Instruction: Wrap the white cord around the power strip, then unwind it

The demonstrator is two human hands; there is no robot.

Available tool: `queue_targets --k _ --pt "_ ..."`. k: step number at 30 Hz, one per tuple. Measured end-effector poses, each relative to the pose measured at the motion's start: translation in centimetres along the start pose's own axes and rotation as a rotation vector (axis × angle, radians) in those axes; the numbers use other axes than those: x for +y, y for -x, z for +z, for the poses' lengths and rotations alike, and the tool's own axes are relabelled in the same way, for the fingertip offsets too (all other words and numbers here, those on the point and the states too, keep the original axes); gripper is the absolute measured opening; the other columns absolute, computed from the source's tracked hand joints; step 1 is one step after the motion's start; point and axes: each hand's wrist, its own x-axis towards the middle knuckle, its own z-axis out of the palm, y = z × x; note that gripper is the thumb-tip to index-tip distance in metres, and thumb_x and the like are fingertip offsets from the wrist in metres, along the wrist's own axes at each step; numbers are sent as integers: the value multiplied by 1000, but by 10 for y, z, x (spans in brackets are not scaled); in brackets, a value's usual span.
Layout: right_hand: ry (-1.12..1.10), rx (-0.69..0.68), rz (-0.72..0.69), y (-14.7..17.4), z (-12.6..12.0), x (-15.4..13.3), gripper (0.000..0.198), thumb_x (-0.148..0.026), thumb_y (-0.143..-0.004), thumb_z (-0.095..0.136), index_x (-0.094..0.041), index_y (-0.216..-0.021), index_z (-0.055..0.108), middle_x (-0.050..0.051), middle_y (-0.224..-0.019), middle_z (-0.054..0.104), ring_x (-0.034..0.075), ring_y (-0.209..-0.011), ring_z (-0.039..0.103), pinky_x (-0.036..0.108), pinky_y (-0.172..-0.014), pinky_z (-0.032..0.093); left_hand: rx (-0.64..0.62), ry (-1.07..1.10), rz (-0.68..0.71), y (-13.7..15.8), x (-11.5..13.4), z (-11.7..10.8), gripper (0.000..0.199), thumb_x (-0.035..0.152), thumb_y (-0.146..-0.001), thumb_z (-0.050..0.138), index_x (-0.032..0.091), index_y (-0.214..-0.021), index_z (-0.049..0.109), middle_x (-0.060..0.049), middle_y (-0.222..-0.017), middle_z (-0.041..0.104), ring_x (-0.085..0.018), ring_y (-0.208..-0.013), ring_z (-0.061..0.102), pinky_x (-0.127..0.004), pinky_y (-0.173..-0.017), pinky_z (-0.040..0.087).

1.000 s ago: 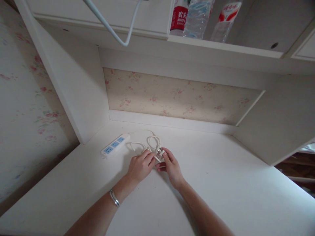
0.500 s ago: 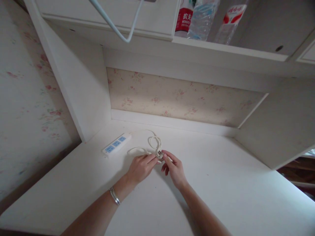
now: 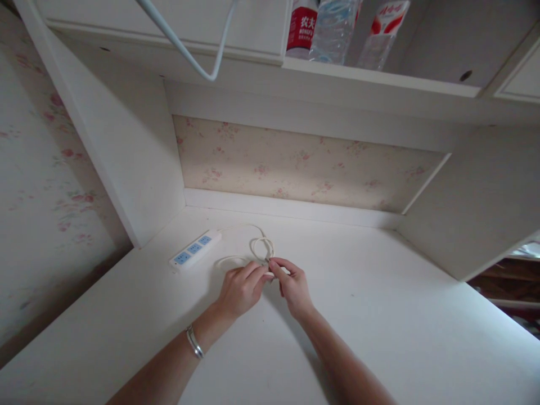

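Note:
A white power strip [image 3: 196, 250] with blue socket faces lies on the desk, left of my hands. Its thin white cord [image 3: 262, 241] runs to the right, makes a loop and reaches my fingertips. My left hand [image 3: 241, 288], with a silver bracelet at the wrist, pinches the cord's end. My right hand [image 3: 294, 286] is closed beside it, thumb and forefinger pressed on the same small bundle. A bit of metal shows between the fingertips, perhaps part of a plug, but the fingers cover most of it.
The white desk [image 3: 371, 337] spreads around my hands, with a cabinet side panel [image 3: 109, 135] at the left. Overhead, a shelf [image 3: 379, 81] holds several plastic bottles [image 3: 301, 28]. A pale blue bent rod or cable [image 3: 181, 48] hangs in front of the cabinet.
My fingers have closed further over the metal piece, which showed more plainly before. The whole view has shifted slightly; the power strip lies as it did.

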Motion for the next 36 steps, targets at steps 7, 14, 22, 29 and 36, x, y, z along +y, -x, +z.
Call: queue_targets --k 7,14,22,29,36 --pt "7 -109 -128 3 0 -13 37 -50 -83 53 -18 -88 70 1 -67 58 10 -50 50 22 -43 40 -7 128 -147 -7 6 -3 20 27 -92 47 23 -102 64 -2 -87 65 -12 -77 62 -21 -68 47" --pt "14 -299 -151 0 -12 -8 35 -44 -87 49 -21 -108 67 5 -94 60 9 -54 54 19 -40 39 -95 147 -177 -10 3 -10 32 27 -92 45 27 -122 57 -2 -87 62 -12 -76 61 -20 -65 47" --pt "94 -244 -168 -7 -8 11 39 -47 -84 53 -24 -113 64 4 -94 63 7 -45 51 21 -41 43 -27 347 -263 -14 -16 -11 26 25 -91 47 22 -112 63 -4 -93 62 -14 -85 61 -24 -78 49" --pt "221 -193 -314 -3 -5 2 29 -43 -88 48 -22 -92 68 4 -80 61 11 -55 53 24 -54 44 -50 486 -301 -14 -13 -11 23 27 -90 48 21 -100 68 -5 -89 61 -13 -80 59 -24 -72 49" --pt "164 -137 -153 4 -1 5 28 -48 -80 58 -22 -92 56 -2 -67 58 11 -48 51 22 -45 38 -80 563 -389 -17 -10 -20 25 33 -87 51 19 -93 70 -5 -85 63 -14 -77 59 -24 -65 48"
